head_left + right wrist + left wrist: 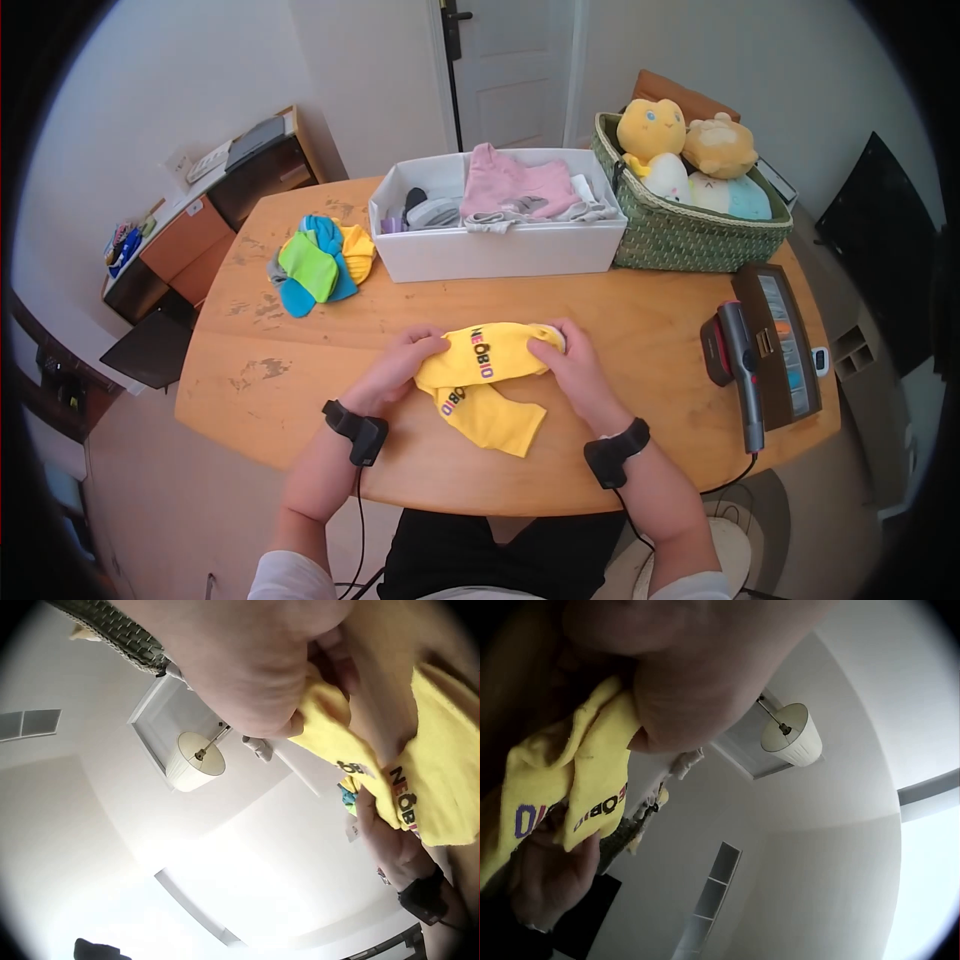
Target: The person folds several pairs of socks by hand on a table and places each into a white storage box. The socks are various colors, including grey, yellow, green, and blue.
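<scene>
Yellow socks with "NEOBIO" lettering are stretched sideways between my two hands, low over the table's near half in the head view. My left hand pinches one end between thumb and fingers. At the other end my right hand grips the fabric, thumb on top, by a whitish edge. Beneath the stretched part, a second yellow sock portion slants down toward the near right, its toe end free. The right wrist view shows the lettered yellow fabric spanning both hands.
On the wooden table, a pile of blue, green and yellow socks lies at the back left. A white box of folded clothes stands behind, beside a green basket of plush toys. At right are a corded grey appliance and a brown case.
</scene>
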